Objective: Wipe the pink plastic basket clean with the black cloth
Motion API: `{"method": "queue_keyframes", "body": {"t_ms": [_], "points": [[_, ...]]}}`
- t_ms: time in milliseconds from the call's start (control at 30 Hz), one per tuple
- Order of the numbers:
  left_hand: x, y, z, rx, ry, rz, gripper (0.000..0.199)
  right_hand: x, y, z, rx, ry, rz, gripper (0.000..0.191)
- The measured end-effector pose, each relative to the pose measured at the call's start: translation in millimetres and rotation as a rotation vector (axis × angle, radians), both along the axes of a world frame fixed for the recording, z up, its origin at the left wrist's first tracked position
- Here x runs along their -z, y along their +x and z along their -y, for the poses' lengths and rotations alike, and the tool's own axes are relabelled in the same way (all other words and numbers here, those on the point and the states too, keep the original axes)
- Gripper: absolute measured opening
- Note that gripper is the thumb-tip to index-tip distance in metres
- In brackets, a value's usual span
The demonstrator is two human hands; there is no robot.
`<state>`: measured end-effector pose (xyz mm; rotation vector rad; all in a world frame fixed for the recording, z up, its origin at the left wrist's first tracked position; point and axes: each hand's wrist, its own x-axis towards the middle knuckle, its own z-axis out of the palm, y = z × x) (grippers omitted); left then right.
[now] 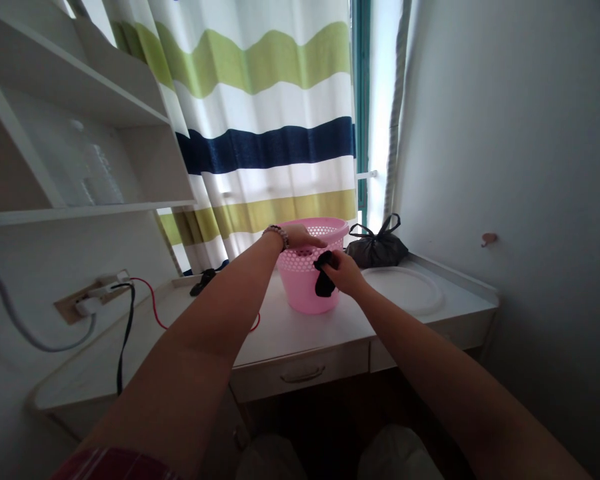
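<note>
A pink plastic basket with a holed upper wall stands upright on the white desk. My left hand reaches over its near rim, fingers stretched out and nothing visible in them. Beside the basket's right front, my right hand pinches a soft black bundle, which hangs against or just before the basket's wall. Whether the bundle is a folded bag or a cloth, I cannot tell. The inside of the basket is mostly hidden.
Behind on the right sits a tied black plastic bag, near a round white lid-like disc. A dark object lies at the back left. Cables run from a wall socket under the shelf. A striped curtain hangs behind.
</note>
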<state>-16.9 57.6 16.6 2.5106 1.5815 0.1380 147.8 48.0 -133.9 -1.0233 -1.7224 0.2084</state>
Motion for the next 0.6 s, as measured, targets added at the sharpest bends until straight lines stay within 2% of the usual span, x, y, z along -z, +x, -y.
{"method": "queue_keyframes", "body": {"t_ms": [67, 100, 167, 267, 400, 467, 533, 600], "points": [[-0.2, -3, 1, 0.036, -0.015, 0.02, 0.046, -18.7, 1, 5, 0.049, 0.067, -0.003, 0.026], [-0.4, -4, 2, 0.046, -0.011, 0.018, 0.045, -21.6, 2, 7, 0.082, 0.085, -0.002, 0.025], [-0.9, -5, 5, 0.059, -0.002, -0.002, 0.044, -14.2, 2, 10, 0.153, 0.082, 0.003, 0.023], [-1.8, -4, 7, 0.056, -0.018, -0.016, 0.047, 22.4, 2, 7, 0.208, 0.004, -0.032, 0.023], [-3.4, 1, 5, -0.001, 0.014, -0.033, 0.053, 85.2, 10, -5, 0.08, -0.166, -0.053, 0.025], [-4.0, 3, 4, -0.02, 0.026, -0.031, 0.055, 110.3, 17, -11, 0.029, -0.262, -0.011, 0.026], [-4.3, 4, 3, -0.028, 0.016, -0.023, 0.057, 126.9, 23, -15, 0.017, -0.3, 0.028, 0.027], [-3.9, 5, 3, -0.047, 0.028, -0.014, 0.058, 134.7, 26, -17, 0.02, -0.295, 0.037, 0.028]]}}
